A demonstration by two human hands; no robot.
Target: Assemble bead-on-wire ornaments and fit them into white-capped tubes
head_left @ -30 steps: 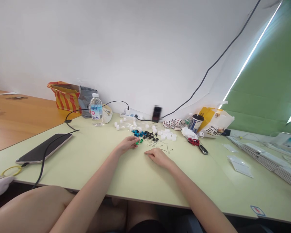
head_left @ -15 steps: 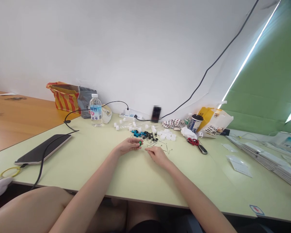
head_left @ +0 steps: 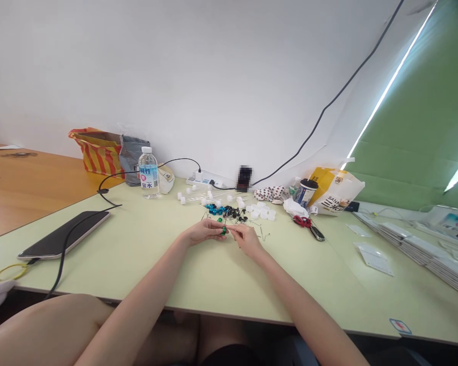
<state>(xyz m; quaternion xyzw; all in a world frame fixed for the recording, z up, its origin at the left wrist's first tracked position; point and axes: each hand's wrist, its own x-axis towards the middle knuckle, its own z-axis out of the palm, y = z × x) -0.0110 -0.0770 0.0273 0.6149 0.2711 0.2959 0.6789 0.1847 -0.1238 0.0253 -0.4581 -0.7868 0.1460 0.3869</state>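
My left hand [head_left: 203, 233] is closed in a pinch on a small glossy green piece [head_left: 224, 231]; another bit of green shows just above the fingers. Right beside it, the fingertips of my right hand [head_left: 249, 242] are pressed together and meet the green piece. Whatever they pinch is too small to make out. Just beyond my hands lie small blue pieces [head_left: 215, 209], black pieces [head_left: 238, 215] and round white caps [head_left: 262, 210]. Thin metal pins [head_left: 266, 237] are scattered near my right hand.
Clear thin tubes with white ends [head_left: 198, 200] lie behind the pieces. A water bottle [head_left: 148, 175] and a dark tablet-like device [head_left: 64, 234] with a cable are at left. Red-handled scissors [head_left: 302, 221], a lidded cup [head_left: 306, 193] and a paper bag [head_left: 334, 195] stand at right.
My right fingertips have moved up and left from the tabletop pins to meet the green piece. My left hand has shifted slightly, and the green piece now shows lower and further right.
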